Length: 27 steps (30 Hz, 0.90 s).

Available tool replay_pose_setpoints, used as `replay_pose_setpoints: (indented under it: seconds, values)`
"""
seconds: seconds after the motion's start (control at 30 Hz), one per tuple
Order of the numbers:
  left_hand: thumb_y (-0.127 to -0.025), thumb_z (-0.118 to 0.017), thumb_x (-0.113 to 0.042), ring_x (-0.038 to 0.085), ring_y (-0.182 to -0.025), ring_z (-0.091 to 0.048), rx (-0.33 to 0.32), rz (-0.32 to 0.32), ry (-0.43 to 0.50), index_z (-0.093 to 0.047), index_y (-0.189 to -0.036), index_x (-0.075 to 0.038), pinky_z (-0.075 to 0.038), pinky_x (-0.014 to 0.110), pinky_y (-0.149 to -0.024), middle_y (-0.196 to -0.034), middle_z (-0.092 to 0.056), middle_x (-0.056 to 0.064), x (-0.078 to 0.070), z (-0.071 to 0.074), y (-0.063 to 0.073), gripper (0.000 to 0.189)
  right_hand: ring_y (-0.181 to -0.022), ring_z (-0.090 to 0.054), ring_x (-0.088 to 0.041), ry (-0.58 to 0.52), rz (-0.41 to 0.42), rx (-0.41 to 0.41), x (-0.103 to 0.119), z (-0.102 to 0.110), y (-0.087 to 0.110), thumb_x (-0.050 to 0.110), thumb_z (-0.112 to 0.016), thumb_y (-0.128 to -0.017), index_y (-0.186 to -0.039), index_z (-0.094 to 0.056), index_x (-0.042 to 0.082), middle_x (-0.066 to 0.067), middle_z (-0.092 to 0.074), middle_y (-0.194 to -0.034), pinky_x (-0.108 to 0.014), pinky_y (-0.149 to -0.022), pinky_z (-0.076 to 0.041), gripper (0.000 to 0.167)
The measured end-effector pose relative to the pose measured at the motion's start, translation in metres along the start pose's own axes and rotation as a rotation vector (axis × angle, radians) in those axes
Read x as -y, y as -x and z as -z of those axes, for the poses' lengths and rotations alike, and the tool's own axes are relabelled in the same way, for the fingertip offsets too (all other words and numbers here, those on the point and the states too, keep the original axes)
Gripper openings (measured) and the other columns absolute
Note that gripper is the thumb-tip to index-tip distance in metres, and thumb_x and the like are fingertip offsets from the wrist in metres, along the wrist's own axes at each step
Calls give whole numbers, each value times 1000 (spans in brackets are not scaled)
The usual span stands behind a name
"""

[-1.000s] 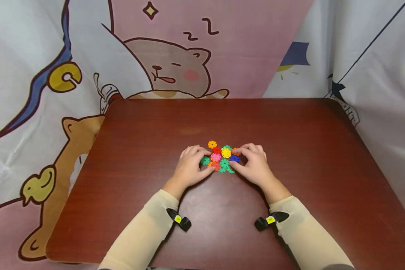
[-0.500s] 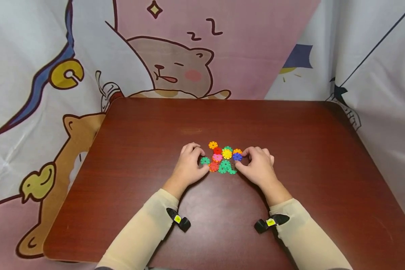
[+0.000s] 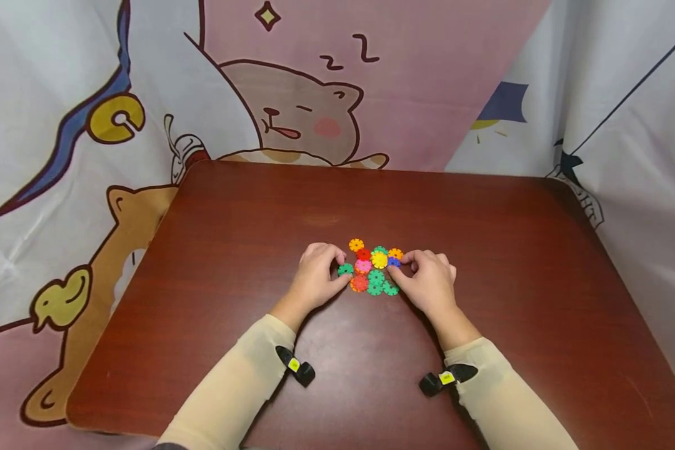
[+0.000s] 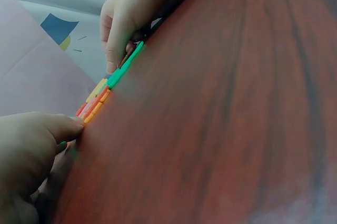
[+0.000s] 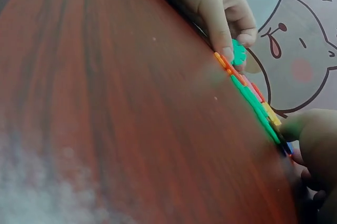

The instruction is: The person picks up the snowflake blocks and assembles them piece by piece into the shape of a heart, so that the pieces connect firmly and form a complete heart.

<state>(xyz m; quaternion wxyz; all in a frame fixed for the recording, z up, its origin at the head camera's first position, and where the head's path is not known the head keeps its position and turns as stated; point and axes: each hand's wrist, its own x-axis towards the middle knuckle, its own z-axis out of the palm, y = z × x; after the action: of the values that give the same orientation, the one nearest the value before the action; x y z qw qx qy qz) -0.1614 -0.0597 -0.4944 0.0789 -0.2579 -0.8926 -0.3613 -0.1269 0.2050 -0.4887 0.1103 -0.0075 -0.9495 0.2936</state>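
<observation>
Several flat, notched snowflake discs lie close together on the table in the head view: a yellow disc (image 3: 379, 260), a pink disc (image 3: 362, 267), a red disc (image 3: 363, 254) and a green disc (image 3: 376, 277) among them. At the group's left edge my left hand (image 3: 317, 275) pinches another green disc (image 3: 345, 269) between thumb and fingers; it stands tilted in the right wrist view (image 5: 238, 52). My right hand (image 3: 427, 278) pinches a blue disc (image 3: 394, 262) at the right side, its thumb partly covering it. Under that thumb a brown disc is mostly hidden.
The brown wooden table (image 3: 230, 219) stretches around the discs on all sides. Behind it hangs a printed cloth (image 3: 416, 81) with cartoon animals. Small black wrist cameras (image 3: 304, 374) sit on both cream sleeves (image 3: 242, 369).
My left fingers have drawn back from the pink and red discs to the green one at the edge. My right thumb has moved onto the blue disc, which is now partly covered.
</observation>
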Motion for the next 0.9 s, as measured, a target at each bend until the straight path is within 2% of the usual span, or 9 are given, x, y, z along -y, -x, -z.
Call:
replay_pose_setpoints:
  seconds: [0.1,0.23,0.37,0.5,0.63,0.8,0.9]
  values:
    - [-90,-89,-25,26,-112,-58,16,33,-3,-61,-102,-17,-41,51,-106,-93,-67,-3,1,-1,4,31,-94,-51,-30,-25,21,-3,0,-2,1,33,-88,-89,-96,-76,14,-4,-63,-88,-57,-89,-32,24]
    - [-91,-88,-21,23,-103,-62,-28,28,34,-66,-104,-17,-44,51,-103,-93,-70,-4,1,-1,5,26,-97,-53,-31,-54,27,-9,1,-3,0,28,-85,-89,-96,-73,14,-3,-65,-92,-56,-90,-33,20]
    - [-93,-84,-16,15,-90,-66,-59,-23,92,-68,-106,-15,-53,38,-94,-94,-73,-4,-1,-1,3,21,-98,-52,-33,-38,-6,-2,2,0,-1,34,-83,-90,-104,-71,11,-5,-63,-93,-56,-89,-33,30]
    - [-93,-82,-11,11,-83,-67,-85,-117,156,-71,-104,-12,-58,29,-79,-96,-73,-3,-3,-3,1,16,-97,-51,-34,22,-35,37,4,3,-3,44,-83,-90,-109,-72,9,-8,-63,-93,-58,-88,-35,42]
    - [-92,-82,-7,14,-84,-69,-153,-149,211,-72,-101,-10,-59,28,-80,-95,-73,0,-4,-4,0,14,-97,-52,-35,27,-45,49,4,3,-4,43,-83,-90,-109,-72,9,-8,-63,-93,-58,-87,-35,40]
    - [-92,-83,-5,16,-84,-70,-198,-118,268,-71,-100,-8,-60,28,-81,-93,-72,2,-2,-6,0,14,-92,-53,-31,-80,-30,-33,2,-1,-3,29,-85,-90,-103,-68,10,-6,-65,-89,-55,-89,-33,28]
    - [-92,-84,-8,16,-82,-72,-190,-96,295,-72,-102,-8,-60,29,-79,-92,-74,2,-1,-6,0,16,-81,-57,-25,-197,25,-122,1,-4,-2,17,-85,-90,-101,-67,9,-5,-67,-85,-41,-86,-41,22]
